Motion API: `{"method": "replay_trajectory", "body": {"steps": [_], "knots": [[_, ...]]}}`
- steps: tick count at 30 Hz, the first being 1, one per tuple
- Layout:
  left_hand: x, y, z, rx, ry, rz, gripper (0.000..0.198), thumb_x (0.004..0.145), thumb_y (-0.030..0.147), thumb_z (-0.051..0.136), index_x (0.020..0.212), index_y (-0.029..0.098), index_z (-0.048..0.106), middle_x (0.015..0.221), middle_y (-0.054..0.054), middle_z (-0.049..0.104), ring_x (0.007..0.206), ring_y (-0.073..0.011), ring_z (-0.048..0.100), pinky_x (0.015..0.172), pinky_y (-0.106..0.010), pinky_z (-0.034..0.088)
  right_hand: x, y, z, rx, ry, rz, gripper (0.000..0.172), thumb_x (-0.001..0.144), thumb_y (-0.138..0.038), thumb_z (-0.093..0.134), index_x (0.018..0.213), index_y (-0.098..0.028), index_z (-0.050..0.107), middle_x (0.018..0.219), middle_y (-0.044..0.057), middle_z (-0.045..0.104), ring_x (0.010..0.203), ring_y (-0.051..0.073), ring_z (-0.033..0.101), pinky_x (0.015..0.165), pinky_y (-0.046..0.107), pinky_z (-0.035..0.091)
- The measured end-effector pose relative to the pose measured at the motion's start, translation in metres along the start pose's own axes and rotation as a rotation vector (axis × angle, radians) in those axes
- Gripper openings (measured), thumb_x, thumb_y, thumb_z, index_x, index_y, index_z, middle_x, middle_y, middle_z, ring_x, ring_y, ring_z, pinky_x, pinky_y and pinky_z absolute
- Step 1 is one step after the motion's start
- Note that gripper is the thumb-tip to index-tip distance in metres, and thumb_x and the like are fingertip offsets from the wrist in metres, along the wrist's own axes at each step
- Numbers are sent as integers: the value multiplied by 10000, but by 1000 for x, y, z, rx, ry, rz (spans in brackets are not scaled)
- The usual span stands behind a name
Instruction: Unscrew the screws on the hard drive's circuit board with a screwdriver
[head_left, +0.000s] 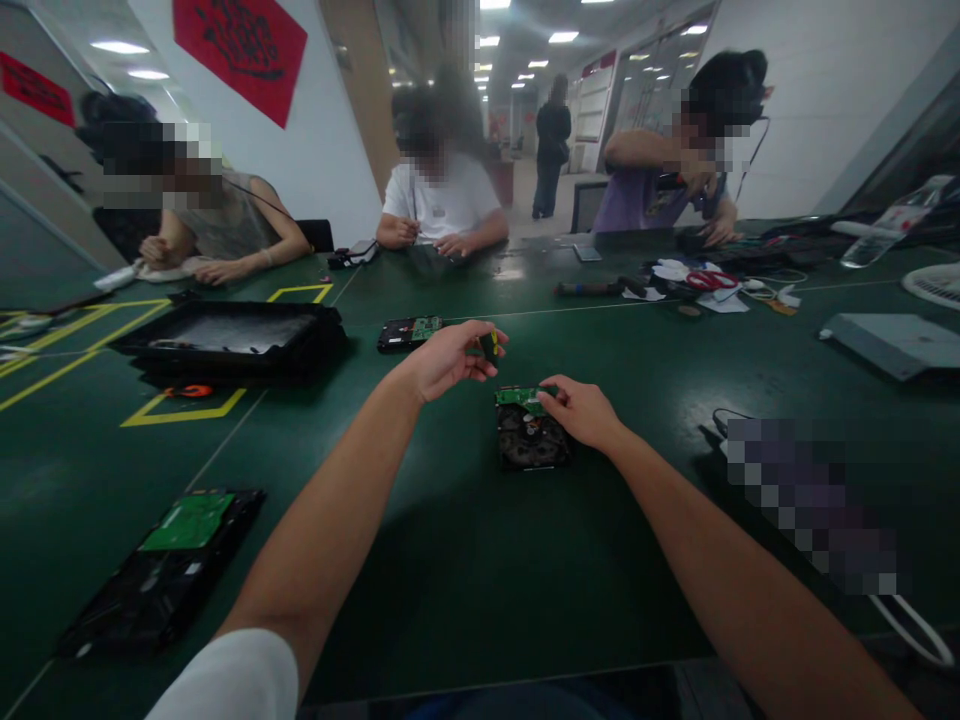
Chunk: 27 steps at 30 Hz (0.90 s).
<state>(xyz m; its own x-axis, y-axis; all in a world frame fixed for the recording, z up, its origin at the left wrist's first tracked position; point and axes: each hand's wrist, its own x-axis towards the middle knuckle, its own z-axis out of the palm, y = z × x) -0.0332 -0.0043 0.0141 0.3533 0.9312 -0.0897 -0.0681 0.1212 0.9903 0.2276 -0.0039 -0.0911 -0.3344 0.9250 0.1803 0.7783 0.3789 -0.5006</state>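
Hard drive (529, 436) lies between black tray (247, 360) and grey box (896, 345)

Looks like an office used as an electronics workshop. Big green table (450, 600) with hard drives (531, 445), workers (446, 205) along far side, ceiling lights (564, 37) behind.

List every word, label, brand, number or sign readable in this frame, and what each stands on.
None can be read well enough to quote.
Large red sign: dark brush-like characters, too blurred.
Smaller red sign: dark marks, too blurred.
Bottle: reddish print, too small.
Hard drive at lower left: pale label patches, too small.
Hard drive at the right hand: nothing legible.
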Motion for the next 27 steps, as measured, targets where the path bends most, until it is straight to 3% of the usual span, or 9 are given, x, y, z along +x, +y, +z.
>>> {"method": "replay_trajectory", "body": {"steps": [7, 18, 27], "knots": [[-3, 3, 4, -75, -30, -49, 251, 898, 382, 567, 1028, 172, 609, 991, -121, 741, 616, -167, 661, 543, -276, 506, -1, -2, -1, 1, -12, 12, 338, 1003, -478, 534, 1227, -264, 671, 782, 5, 689, 683, 153, 591, 617, 273, 357], [-5, 6, -2, -2, -37, -61, 322, 867, 383, 560, 1013, 136, 704, 985, -108, 711, 603, -140, 649, 485, -241, 481, -1, -1, -1, -5, -8, 9, 345, 1003, -488, 539, 1231, -265, 672, 769, 6, 681, 676, 152, 586, 606, 271, 347], [-3, 7, -1, -58, -19, -65, 245, 845, 357, 584, 944, 143, 651, 1042, -156, 740, 775, -245, 748, 622, -316, 577, -1, -2, -2, -3, -11, 20, 347, 1004, -478, 535, 1240, -265, 672, 774, 7, 687, 686, 156, 591, 612, 272, 354]]}}
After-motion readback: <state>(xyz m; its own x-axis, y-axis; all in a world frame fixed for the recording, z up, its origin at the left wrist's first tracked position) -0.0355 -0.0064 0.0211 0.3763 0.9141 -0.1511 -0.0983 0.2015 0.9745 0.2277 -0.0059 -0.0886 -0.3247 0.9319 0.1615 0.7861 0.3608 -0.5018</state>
